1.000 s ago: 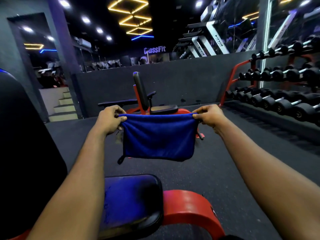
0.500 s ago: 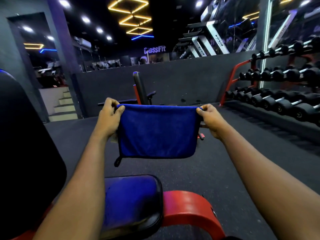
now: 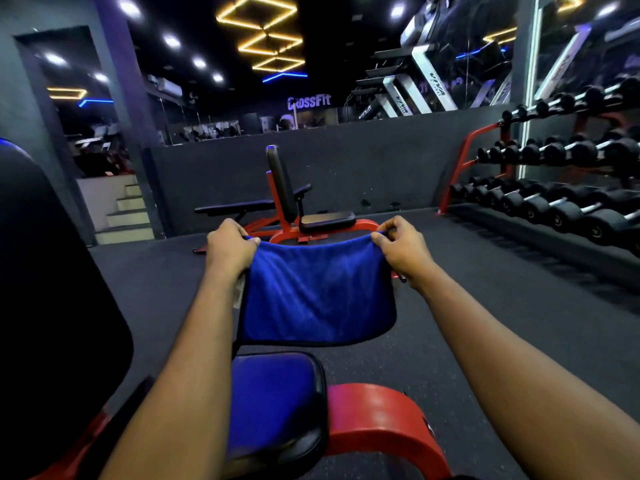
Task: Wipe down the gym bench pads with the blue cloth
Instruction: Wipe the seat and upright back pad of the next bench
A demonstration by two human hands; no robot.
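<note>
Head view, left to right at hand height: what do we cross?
Bench back pad → left hand → blue cloth, held at its top corners by both hands → right hand → dumbbell rack.

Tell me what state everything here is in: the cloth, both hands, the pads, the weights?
blue cloth: spread out, hanging in the air from its top corners.
left hand: pinches the cloth's top left corner.
right hand: pinches the top right corner.
seat pad: no hand on it, not being wiped.
far bench: set upright, nobody on it.
dumbbells: resting on their rack.
</note>
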